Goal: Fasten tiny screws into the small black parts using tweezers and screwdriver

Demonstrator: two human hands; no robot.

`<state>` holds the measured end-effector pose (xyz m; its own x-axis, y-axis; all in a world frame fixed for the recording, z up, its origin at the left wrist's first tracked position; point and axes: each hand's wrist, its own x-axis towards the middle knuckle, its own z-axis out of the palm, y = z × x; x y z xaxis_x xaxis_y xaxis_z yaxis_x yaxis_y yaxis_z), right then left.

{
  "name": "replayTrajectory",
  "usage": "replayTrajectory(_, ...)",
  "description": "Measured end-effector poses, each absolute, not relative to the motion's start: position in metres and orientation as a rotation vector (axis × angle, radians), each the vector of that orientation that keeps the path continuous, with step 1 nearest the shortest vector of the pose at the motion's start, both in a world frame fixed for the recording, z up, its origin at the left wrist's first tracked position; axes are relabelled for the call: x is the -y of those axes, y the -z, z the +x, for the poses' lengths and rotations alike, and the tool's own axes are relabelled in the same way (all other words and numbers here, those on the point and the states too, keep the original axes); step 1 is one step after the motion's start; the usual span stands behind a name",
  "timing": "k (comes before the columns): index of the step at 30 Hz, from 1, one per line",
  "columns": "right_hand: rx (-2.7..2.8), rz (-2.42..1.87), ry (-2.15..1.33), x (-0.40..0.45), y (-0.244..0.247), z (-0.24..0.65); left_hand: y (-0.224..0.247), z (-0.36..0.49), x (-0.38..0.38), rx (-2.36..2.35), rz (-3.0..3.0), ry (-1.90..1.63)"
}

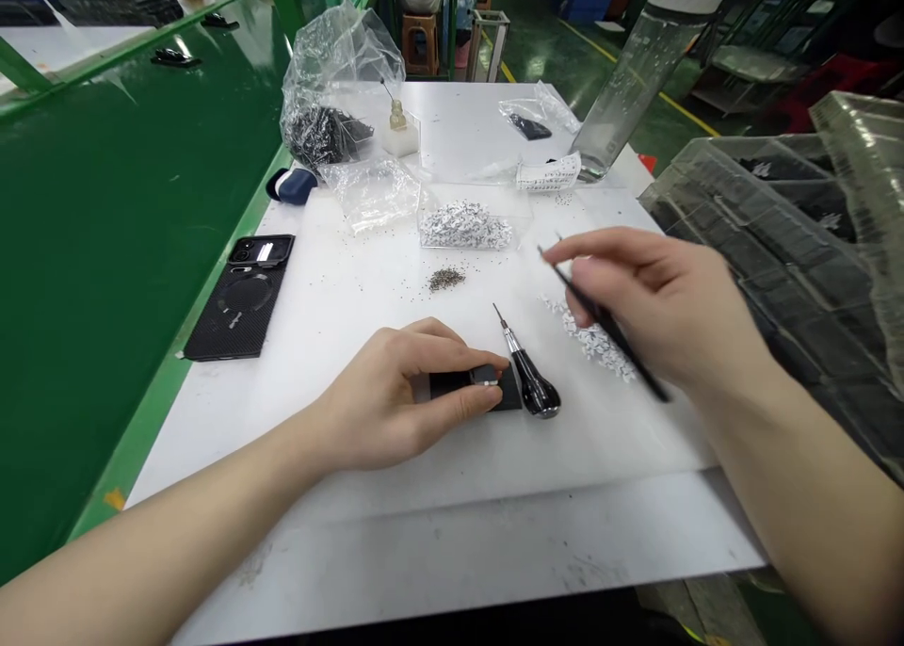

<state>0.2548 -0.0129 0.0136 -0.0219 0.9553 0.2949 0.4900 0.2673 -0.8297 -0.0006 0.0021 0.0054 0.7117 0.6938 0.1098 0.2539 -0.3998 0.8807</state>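
Observation:
My left hand (402, 396) pinches a small black part (484, 375) between thumb and fingertips, over a flat black block (509, 397) on the white mat. Just to its right lies a screwdriver (533, 378) with a bulbous black handle, its thin tip pointing away from me. My right hand (636, 298) grips black tweezers (614, 331), raised above the mat, with their tips toward the far left. Below the tweezers is a loose scatter of small white pieces (589, 340). A little pile of tiny dark screws (446, 279) lies beyond my left hand.
Behind the screws stands a clear tray (466, 241) full of white pieces. A phone in a black case (244, 298) lies left. Farther back are a plastic bag (331, 72), a small bottle (399, 133) and a tall clear bottle (628, 81). Clear plastic boxes (777, 232) line the right.

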Motion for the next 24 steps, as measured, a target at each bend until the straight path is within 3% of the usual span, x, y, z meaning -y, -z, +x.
replayTrajectory(7, 1.278, -1.048, -1.217, -0.005, -0.023, 0.241, -0.002, -0.001, -0.004, -0.682, 1.987, -0.603)
replayTrajectory(18, 1.756, -1.364, -0.537, -0.019, 0.008, 0.199, -0.002, 0.000, -0.004, -0.594, 1.944, -0.657)
replayTrajectory(24, 1.654, -1.424, -0.541, -0.014, 0.019, 0.201, -0.003, -0.001, -0.006, -0.551, 1.953, -0.661)
